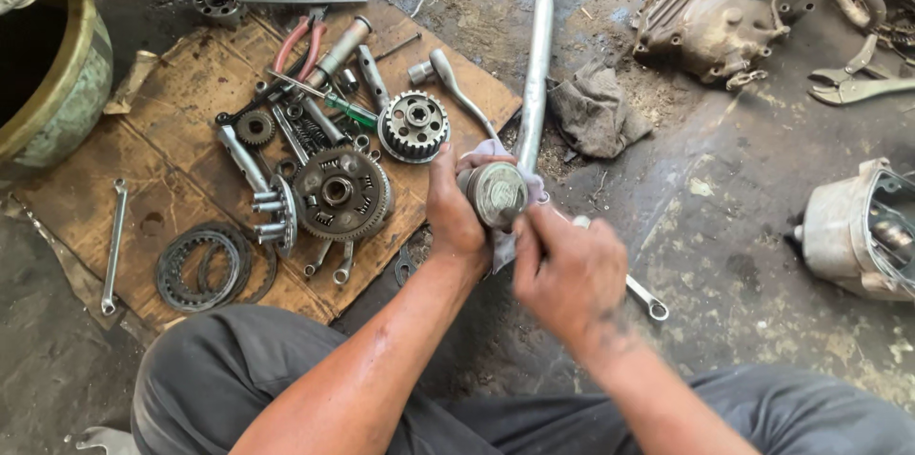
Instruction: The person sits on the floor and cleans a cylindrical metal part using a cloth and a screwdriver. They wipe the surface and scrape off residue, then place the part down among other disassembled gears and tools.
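- Piston (498, 194): round metal part, flat face toward my camera, held mid-frame above the floor, between my knees and the cardboard (172, 179).
- Left hand (452, 212): grip clamped on the piston's left side, thumb over the top edge.
- Right hand (564, 269): grip closed on a pale rag (503, 247), pressed against the piston's lower right side. Hand is blurred, so I can't make out the fingers exactly.
- Rag wraps behind and under the piston; a bit shows above it too.
- Long metal tube (537, 55) lies on the floor behind the piston, running up to the top edge of view.
- Ratchet handle (456, 83) just left of the tube, at the cardboard's edge.
- Wrench (646, 300) on the floor under my right hand, partly hidden.
- On the cardboard: clutch hub (339, 193), toothed gear (413, 125), ring plates (202, 267), red pliers (297, 43), a spanner (113, 245) near the left edge, plus springs and small bits.
- Dark cloth (596, 110) on the floor right of the tube.
- Engine case (715, 12) top right, well apart from my hands.
- Grey cover (853, 231) at the right edge.
- Brass-rimmed pot (57, 64) top left.
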